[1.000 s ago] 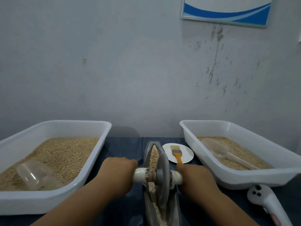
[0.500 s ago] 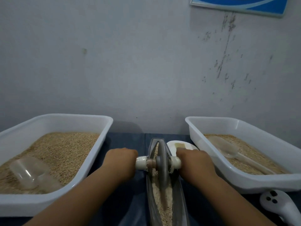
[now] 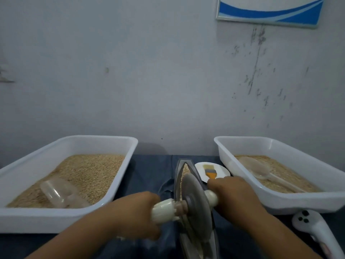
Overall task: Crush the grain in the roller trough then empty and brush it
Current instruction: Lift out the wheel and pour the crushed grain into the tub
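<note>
A narrow metal roller trough (image 3: pixel 179 170) runs away from me down the middle of the dark blue table, with pale grain (image 3: pixel 185 170) showing at its far end. A grey roller disc (image 3: pixel 196 199) stands in the trough on a white axle handle (image 3: pixel 164 210). My left hand (image 3: pixel 134 214) grips the handle's left end. My right hand (image 3: pixel 233 195) grips its right end. The disc tilts slightly, its left handle end nearer me. An orange-handled brush (image 3: pixel 211 173) lies on a small white plate (image 3: pixel 221 170) beyond my right hand.
A white tray (image 3: pixel 119 184) of grain with a clear scoop (image 3: pixel 57 191) stands at the left. Another white tray (image 3: pixel 298 199) of grain with a clear spoon (image 3: pixel 261 171) stands at the right. A white handheld device (image 3: pixel 313 227) lies at the near right. The wall is close behind.
Both hands have pulled the roller disc back toward me along the trough after pushing it away. The brush on the plate, hidden half a second ago, shows again.
</note>
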{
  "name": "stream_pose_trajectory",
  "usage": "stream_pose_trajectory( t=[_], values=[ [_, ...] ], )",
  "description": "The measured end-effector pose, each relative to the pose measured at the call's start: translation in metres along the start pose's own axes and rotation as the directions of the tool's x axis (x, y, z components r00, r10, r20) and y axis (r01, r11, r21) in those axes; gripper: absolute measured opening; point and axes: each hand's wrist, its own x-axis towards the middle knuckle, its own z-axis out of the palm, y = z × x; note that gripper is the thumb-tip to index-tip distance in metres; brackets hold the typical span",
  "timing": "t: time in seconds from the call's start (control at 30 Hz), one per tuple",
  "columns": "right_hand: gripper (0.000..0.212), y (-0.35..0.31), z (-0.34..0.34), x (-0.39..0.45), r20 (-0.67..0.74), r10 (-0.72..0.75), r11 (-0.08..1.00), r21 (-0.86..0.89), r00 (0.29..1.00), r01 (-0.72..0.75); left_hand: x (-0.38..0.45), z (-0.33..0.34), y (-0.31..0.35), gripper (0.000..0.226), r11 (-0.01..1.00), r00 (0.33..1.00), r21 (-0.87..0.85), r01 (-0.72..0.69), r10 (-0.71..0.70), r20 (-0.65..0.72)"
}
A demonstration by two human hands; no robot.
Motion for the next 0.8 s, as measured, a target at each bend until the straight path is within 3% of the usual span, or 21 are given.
stream_pose_trajectory(
  t=[0.07, 0.13, 0.2, 0.27, 0.33, 0.4, 0.47, 0.6, 0.7, 0.8],
  values=[
    [0.025, -0.002, -0.013, 0.008, -0.114, -0.073, 0.996, -0.055, 0.991, 0.067, -0.014, -0.002, -0.004, 0.044, 0.989, 1.000, -0.147, 0.015, -0.013, 0.016],
    [0.039, -0.006, -0.026, 0.017, -0.271, -0.151, 0.988, -0.058, 0.951, 0.141, -0.025, -0.001, -0.006, 0.041, 0.963, 0.998, -0.269, 0.012, -0.028, -0.056],
    [0.038, -0.009, -0.037, 0.030, -0.406, -0.184, 0.982, -0.112, 0.895, 0.152, -0.032, 0.004, -0.004, 0.036, 0.925, 0.988, -0.380, -0.009, -0.050, -0.146],
    [0.045, -0.010, -0.049, 0.042, -0.468, -0.166, 0.985, -0.127, 0.868, 0.120, -0.036, 0.009, 0.002, 0.030, 0.873, 0.972, -0.484, -0.055, -0.065, -0.227],
    [0.069, -0.012, -0.063, 0.047, -0.483, -0.130, 0.990, -0.115, 0.866, 0.084, -0.037, 0.013, 0.011, 0.026, 0.814, 0.954, -0.573, -0.095, -0.090, -0.286],
    [0.095, -0.008, -0.072, 0.045, -0.508, -0.051, 0.998, -0.058, 0.860, 0.026, -0.035, 0.017, 0.021, 0.025, 0.765, 0.933, -0.631, -0.133, -0.118, -0.340],
    [0.104, 0.002, -0.069, 0.031, -0.565, 0.066, 0.998, 0.054, 0.823, -0.043, -0.030, 0.022, 0.030, 0.026, 0.716, 0.911, -0.679, -0.161, -0.156, -0.381],
    [0.065, 0.014, -0.023, -0.027, -0.611, 0.255, 0.956, 0.275, 0.749, -0.101, -0.017, 0.030, 0.044, 0.018, 0.576, 0.882, -0.797, -0.183, -0.263, -0.392],
    [0.040, 0.015, 0.017, -0.068, -0.516, 0.197, 0.941, 0.339, 0.834, -0.012, -0.003, 0.033, 0.049, 0.015, 0.513, 0.865, -0.836, -0.193, -0.314, -0.392],
    [0.015, 0.013, 0.023, -0.081, -0.388, 0.234, 0.930, 0.356, 0.892, -0.089, 0.013, 0.035, 0.044, 0.016, 0.453, 0.849, -0.873, -0.179, -0.376, -0.370]
  ],
)
